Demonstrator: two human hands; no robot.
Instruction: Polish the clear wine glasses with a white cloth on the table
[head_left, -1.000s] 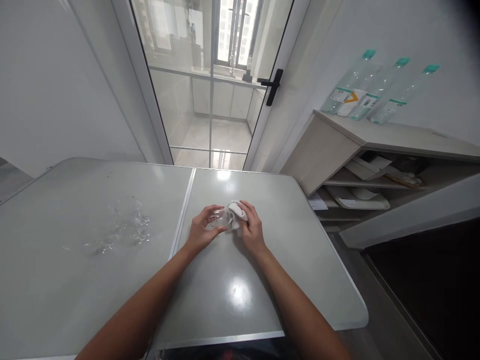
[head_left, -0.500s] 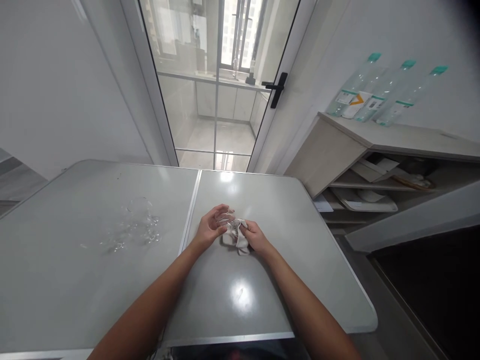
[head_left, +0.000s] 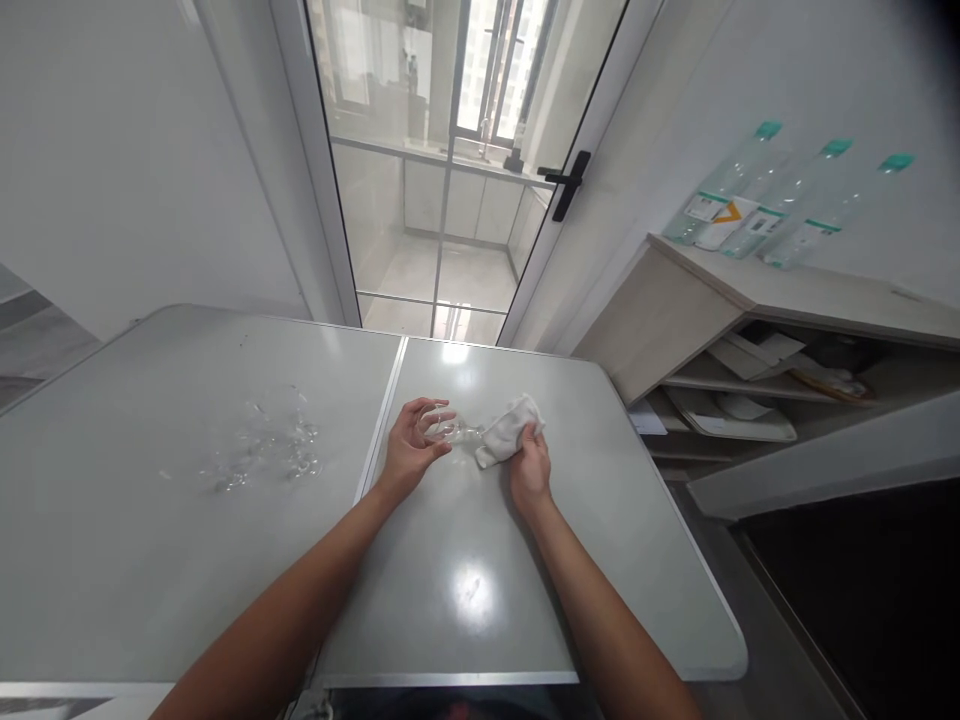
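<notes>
Pale grey, the surface point(head_left: 390, 590) spans the lower frame, with clear glassware point(head_left: 274, 450) clustered at its left. At centre, the right hand point(head_left: 531, 468) sits farther from the left hand point(head_left: 409, 445) than half a second ago; its white cloth point(head_left: 508, 432) now reaches rightward, leaving the stem of a clear glass point(head_left: 454, 432) showing, so wiping seems to centre on the foot end. Left fingers curve around the bowl, thumb below; right fingers pinch the cloth, which hides the foot.
</notes>
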